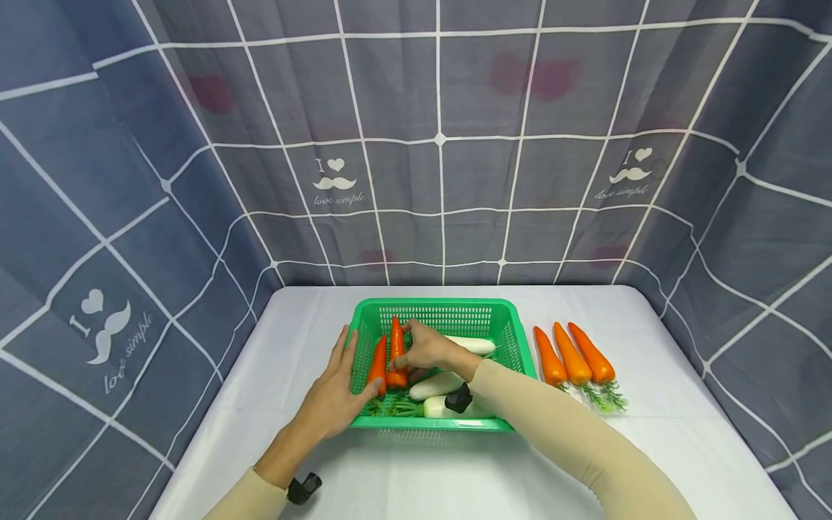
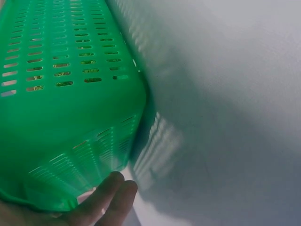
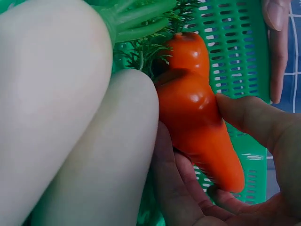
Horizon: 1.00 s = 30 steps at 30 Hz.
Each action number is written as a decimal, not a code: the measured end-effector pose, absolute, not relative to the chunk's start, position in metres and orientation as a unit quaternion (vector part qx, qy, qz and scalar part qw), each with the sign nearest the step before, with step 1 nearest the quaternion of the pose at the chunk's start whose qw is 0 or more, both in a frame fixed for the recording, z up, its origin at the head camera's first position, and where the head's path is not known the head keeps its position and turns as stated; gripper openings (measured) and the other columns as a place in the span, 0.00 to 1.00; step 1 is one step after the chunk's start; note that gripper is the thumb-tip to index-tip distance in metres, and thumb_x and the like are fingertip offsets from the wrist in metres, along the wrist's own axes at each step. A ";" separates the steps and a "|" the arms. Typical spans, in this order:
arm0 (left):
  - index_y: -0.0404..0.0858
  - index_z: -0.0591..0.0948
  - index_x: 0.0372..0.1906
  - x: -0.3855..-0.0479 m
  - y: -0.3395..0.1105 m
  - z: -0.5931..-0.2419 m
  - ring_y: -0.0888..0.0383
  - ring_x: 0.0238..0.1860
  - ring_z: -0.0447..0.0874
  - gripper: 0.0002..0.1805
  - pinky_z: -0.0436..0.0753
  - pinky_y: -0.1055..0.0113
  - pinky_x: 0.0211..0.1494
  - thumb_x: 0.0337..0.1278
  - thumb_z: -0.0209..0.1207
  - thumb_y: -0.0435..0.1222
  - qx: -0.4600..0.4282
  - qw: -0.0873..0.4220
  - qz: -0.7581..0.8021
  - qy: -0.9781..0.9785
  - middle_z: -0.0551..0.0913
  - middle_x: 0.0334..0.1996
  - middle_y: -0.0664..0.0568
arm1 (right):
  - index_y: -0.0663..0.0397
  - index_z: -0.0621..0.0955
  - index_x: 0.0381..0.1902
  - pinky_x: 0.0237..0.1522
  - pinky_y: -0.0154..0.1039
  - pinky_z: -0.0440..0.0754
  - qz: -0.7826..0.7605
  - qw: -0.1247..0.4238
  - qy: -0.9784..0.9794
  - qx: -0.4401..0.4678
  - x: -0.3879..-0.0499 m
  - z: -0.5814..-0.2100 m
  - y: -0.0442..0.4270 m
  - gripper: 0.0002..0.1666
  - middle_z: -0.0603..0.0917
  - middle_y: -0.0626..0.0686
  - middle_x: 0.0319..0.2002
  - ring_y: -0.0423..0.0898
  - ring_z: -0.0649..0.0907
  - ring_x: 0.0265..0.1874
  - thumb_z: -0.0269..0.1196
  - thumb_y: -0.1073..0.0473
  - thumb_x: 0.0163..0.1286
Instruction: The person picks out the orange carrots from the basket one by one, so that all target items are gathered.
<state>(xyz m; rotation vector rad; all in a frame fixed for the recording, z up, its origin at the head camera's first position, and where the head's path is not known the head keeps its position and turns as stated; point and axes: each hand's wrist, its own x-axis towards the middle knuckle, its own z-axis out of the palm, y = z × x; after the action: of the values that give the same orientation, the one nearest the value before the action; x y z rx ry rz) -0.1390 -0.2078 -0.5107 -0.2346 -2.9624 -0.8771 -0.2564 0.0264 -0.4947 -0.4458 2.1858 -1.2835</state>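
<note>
White radish (image 3: pixel 51 103) beside right grip (image 1: pixel 432 348), curled round a carrot (image 3: pixel 193 106)

Gray checked curtain (image 1: pixel 481 173), white table (image 1: pixel 448 473)

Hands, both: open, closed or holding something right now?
Left hand: open, at the left side of the green basket.
Right hand: closed around an orange carrot inside the basket.
</note>
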 end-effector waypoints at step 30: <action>0.42 0.44 0.99 -0.143 -0.211 -0.519 0.20 0.77 0.82 0.58 0.89 0.25 0.68 0.87 0.62 0.61 -0.102 0.049 -0.299 -0.948 0.34 1.00 0.48 | 0.56 0.59 0.90 0.54 0.64 0.97 -0.569 0.257 0.766 -0.156 -0.256 -0.478 0.059 0.58 0.86 0.68 0.52 0.55 0.97 0.36 0.82 0.63 0.75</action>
<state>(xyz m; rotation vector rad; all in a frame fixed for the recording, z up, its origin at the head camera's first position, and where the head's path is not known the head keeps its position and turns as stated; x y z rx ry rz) -0.1430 -0.2111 -0.5190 -0.3103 -2.8879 -0.9104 -0.2556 0.0590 -0.4779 -0.4220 2.0769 -1.5423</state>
